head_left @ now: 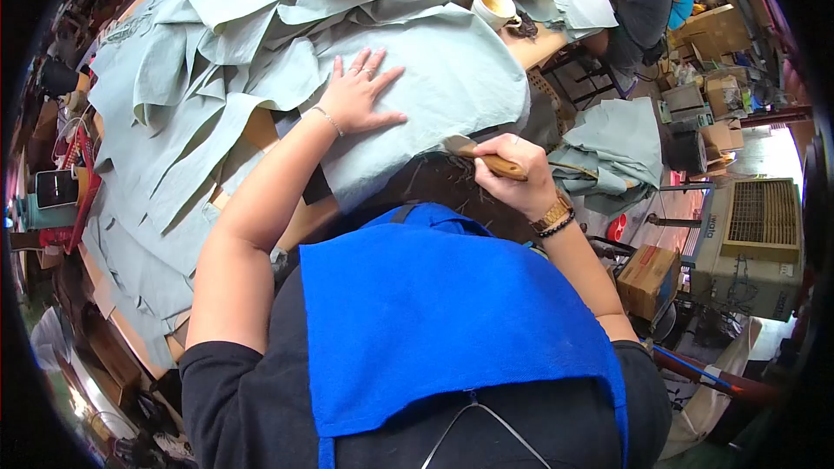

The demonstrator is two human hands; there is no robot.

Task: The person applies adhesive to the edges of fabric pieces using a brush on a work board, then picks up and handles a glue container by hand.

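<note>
My left hand lies flat with its fingers spread on a pale grey-green sheet of leather-like material. In my right hand is the wooden handle of a tool with a short, flat blade. The blade touches or hovers just over the sheet's near edge, to the right of my left hand; which of the two cannot be made out. Many more pale pieces lie overlapped and creased beyond and to the left of my left hand.
A white cup with yellowish contents stands beyond the sheet on the wooden table. Pale pieces hang in a pile at the right. A person works at the far right. A cardboard box and a large machine stand right.
</note>
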